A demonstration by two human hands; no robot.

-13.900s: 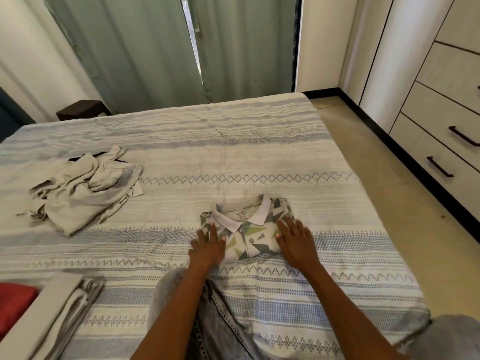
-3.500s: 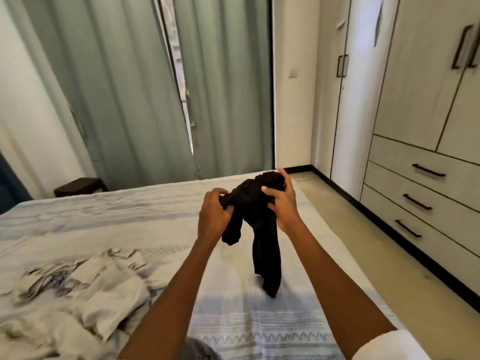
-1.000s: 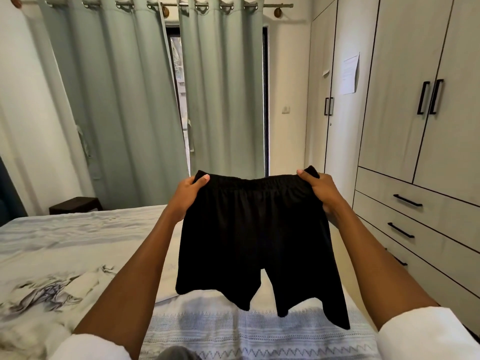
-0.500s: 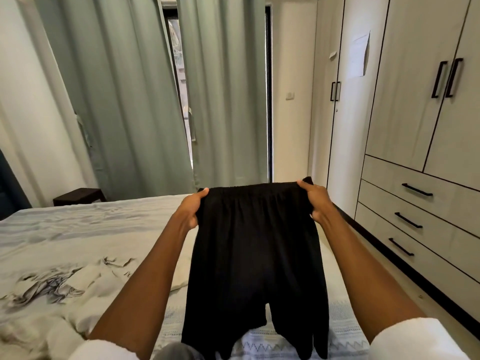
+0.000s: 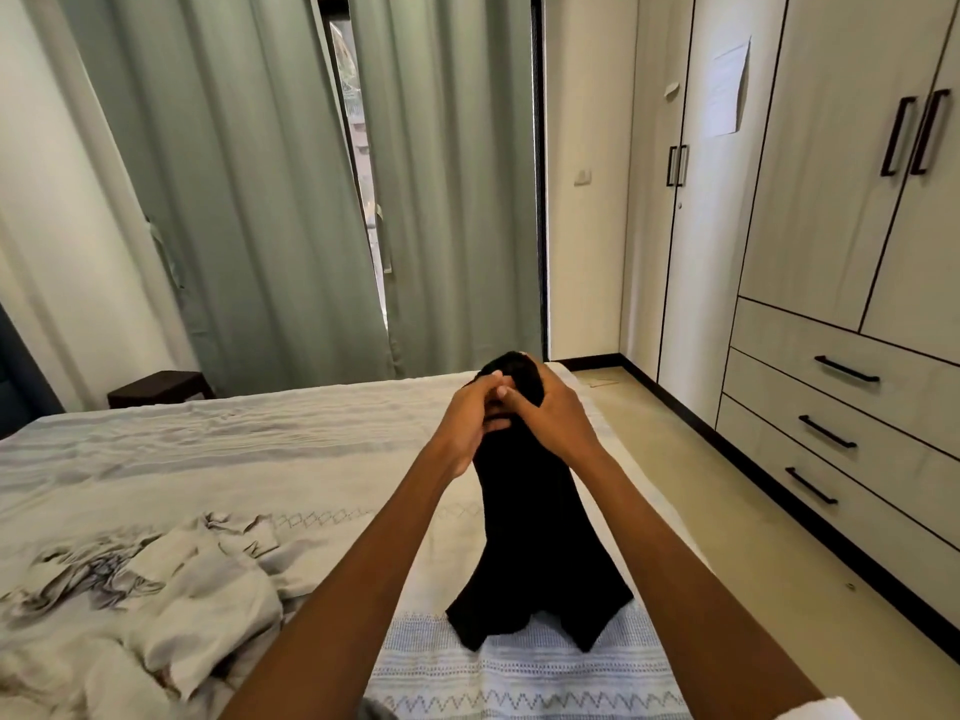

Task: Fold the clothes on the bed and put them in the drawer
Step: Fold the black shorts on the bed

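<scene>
A pair of black shorts (image 5: 530, 553) hangs folded in half lengthwise above the bed (image 5: 311, 449), its leg ends touching the cover. My left hand (image 5: 467, 418) and my right hand (image 5: 550, 413) meet at the waistband, and both grip it with curled fingers. A crumpled beige garment (image 5: 171, 589) lies on the bed at the lower left. Three drawers (image 5: 831, 439) with black handles sit shut in the wardrobe on the right.
Green curtains (image 5: 291, 189) hang behind the bed, with a dark stool (image 5: 156, 387) below them at the left. A strip of beige floor (image 5: 753, 537) runs between the bed and the wardrobe (image 5: 852, 174).
My hands came together, bringing the two waistband corners to meet, so the spread-out shorts now hang folded in half. The shorts also dropped lower, onto the bed.
</scene>
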